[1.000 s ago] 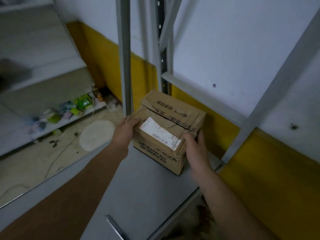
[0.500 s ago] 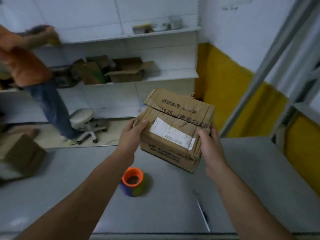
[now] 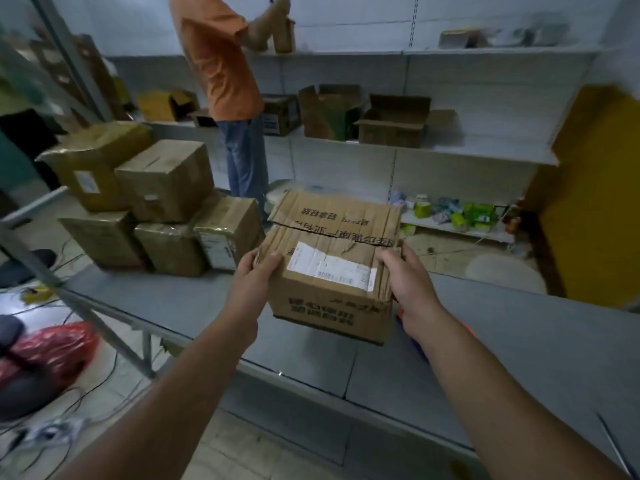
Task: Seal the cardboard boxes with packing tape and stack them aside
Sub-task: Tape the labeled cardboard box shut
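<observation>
Squarely over the middle of the table (image 3: 166,306), the box (image 3: 332,303) is gripped at both top corners: the left hand (image 3: 254,277) curls its fingers over the left corner, the right hand (image 3: 410,284) over the right. Whether the box touches the table is unclear. Stacked boxes (image 3: 162,206) stand at the far left edge.

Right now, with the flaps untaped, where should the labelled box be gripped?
Grip the box by its left and right walls near the top edge, one hand from each side, as the left hand and right hand do. The top flaps are creased and part at the seam, so they likely won't bear a lift.
</observation>
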Demonstrator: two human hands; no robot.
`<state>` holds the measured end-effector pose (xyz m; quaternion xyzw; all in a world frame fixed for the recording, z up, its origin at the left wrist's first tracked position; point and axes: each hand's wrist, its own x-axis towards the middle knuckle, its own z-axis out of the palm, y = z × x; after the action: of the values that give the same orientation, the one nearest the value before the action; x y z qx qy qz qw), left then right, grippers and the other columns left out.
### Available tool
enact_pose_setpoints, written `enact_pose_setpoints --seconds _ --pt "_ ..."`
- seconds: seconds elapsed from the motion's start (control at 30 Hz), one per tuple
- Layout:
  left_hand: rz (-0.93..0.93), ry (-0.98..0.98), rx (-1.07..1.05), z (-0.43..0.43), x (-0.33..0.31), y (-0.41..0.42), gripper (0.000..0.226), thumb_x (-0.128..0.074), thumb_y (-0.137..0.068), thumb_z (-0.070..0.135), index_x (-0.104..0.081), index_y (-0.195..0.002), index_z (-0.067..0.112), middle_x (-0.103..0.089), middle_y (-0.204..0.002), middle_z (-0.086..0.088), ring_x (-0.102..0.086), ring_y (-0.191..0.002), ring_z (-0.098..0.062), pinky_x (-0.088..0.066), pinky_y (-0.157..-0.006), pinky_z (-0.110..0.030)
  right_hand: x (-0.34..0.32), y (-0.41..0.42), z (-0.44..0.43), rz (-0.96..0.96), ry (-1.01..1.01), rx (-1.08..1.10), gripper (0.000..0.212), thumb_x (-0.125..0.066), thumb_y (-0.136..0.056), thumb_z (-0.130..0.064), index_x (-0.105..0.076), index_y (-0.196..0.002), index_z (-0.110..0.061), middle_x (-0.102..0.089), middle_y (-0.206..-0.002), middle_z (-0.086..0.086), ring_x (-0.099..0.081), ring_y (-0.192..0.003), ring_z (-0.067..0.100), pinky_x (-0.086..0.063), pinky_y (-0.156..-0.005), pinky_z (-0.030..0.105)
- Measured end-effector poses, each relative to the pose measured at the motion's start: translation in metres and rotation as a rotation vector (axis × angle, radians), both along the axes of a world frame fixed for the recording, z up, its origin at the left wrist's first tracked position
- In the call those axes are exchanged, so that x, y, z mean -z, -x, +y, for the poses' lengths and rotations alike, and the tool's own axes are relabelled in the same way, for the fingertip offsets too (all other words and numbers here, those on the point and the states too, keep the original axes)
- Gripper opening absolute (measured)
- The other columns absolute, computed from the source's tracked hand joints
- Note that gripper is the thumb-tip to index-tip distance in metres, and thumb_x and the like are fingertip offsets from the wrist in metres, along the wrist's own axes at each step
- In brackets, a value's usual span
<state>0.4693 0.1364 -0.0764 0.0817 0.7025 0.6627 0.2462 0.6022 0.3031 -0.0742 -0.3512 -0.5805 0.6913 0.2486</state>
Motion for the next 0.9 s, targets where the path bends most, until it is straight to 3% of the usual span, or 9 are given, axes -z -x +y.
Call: enact_pose_setpoints --seconds 0.13,0.3,0.4,0.53,0.63,0.7,0.8,0.83,0.9 --pt "-0.054 0.012 0.018 -0.002 0.019 0.029 0.046 -0.057 -0.096 0.037 -0.047 -0.139 0.026 -0.060 -0.122 0.000 -0.056 -0.115 -0.018 -0.039 -0.109 -0.045 0.009 0.029 0.004 -0.059 -0.033 -0.002 0.025 -0.052 -0.091 -0.020 -0.064 -0.111 -0.025 -0.072 -0.100 0.000 -0.067 -0.076 0.011 -0.046 -0.053 0.019" --pt "-0.082 0.062 0.015 0.017 0.037 0.068 0.047 -0.058 -0.095 0.037 -0.046 -0.139 0.024 -0.059 -0.123 -0.001 -0.055 -0.113 -0.018 -0.043 -0.100 -0.037 0.031 0.068 0.028 -0.100 0.009 -0.004 0.015 -0.051 -0.093 -0.017 -0.062 -0.099 -0.026 -0.069 -0.088 -0.005 -0.063 -0.066 0.005 -0.043 -0.043 0.013" --pt "-0.081 0.119 0.020 0.036 0.049 0.095 0.046 -0.058 -0.095 0.038 -0.047 -0.138 0.023 -0.058 -0.124 -0.001 -0.054 -0.115 -0.020 -0.043 -0.095 -0.035 0.047 0.095 0.042 -0.112 0.039 0.005 0.013 -0.052 -0.094 -0.020 -0.063 -0.097 -0.025 -0.070 -0.092 -0.002 -0.065 -0.075 0.009 -0.045 -0.055 0.022" --pt "-0.056 0.196 0.057 0.055 0.066 0.125 0.039 -0.060 -0.095 0.035 -0.053 -0.131 0.024 -0.060 -0.123 -0.001 -0.056 -0.115 -0.021 -0.044 -0.096 -0.034 0.075 0.118 0.058 -0.128 0.025 0.022 0.022 -0.052 -0.094 -0.027 -0.064 -0.113 -0.028 -0.072 -0.099 -0.007 -0.068 -0.085 0.009 -0.050 -0.065 0.026" --pt "-0.026 0.229 0.133 0.056 0.076 0.137 0.040 -0.064 -0.092 0.037 -0.054 -0.129 0.028 -0.061 -0.121 0.004 -0.056 -0.117 -0.019 -0.045 -0.096 -0.033 0.091 0.124 0.065 -0.156 0.021 0.055 0.028 -0.053 -0.093 -0.040 -0.061 -0.119 -0.035 -0.071 -0.106 -0.012 -0.068 -0.096 0.011 -0.054 -0.088 0.039" --pt "0.053 0.280 0.183 0.056 0.079 0.149 0.057 -0.065 -0.089 0.043 -0.044 -0.140 0.031 -0.054 -0.134 0.005 -0.051 -0.123 -0.018 -0.045 -0.097 -0.033 0.097 0.125 0.066 -0.181 0.007 0.068 0.035 -0.053 -0.089 -0.049 -0.058 -0.122 -0.038 -0.069 -0.113 -0.014 -0.065 -0.104 0.011 -0.051 -0.095 0.044" --pt "0.287 0.368 0.279 0.069 0.071 0.172 0.083 -0.064 -0.078 0.064 -0.024 -0.148 0.044 -0.030 -0.155 0.010 -0.034 -0.139 -0.017 -0.039 -0.109 -0.051 0.094 0.128 0.064 -0.239 0.002 0.094 0.062 -0.049 -0.079 -0.070 -0.046 -0.134 -0.043 -0.057 -0.131 -0.018 -0.056 -0.119 0.011 -0.045 -0.103 0.044" --pt "0.361 0.389 0.334 0.077 0.067 0.178 0.084 -0.063 -0.079 0.066 -0.021 -0.148 0.045 -0.026 -0.157 0.012 -0.031 -0.141 -0.016 -0.038 -0.109 -0.054 0.091 0.129 0.063 -0.254 -0.001 0.122 0.066 -0.047 -0.080 -0.071 -0.040 -0.139 -0.043 -0.052 -0.135 -0.019 -0.052 -0.124 0.011 -0.042 -0.106 0.042" --pt "0.453 0.424 0.470 0.096 0.062 0.189 0.073 -0.061 -0.082 0.063 -0.026 -0.142 0.042 -0.035 -0.151 0.013 -0.039 -0.137 -0.016 -0.042 -0.106 -0.056 0.088 0.132 0.063 -0.280 -0.001 0.186 0.068 -0.045 -0.086 -0.068 -0.030 -0.146 -0.041 -0.045 -0.139 -0.018 -0.044 -0.131 0.013 -0.037 -0.109 0.041"
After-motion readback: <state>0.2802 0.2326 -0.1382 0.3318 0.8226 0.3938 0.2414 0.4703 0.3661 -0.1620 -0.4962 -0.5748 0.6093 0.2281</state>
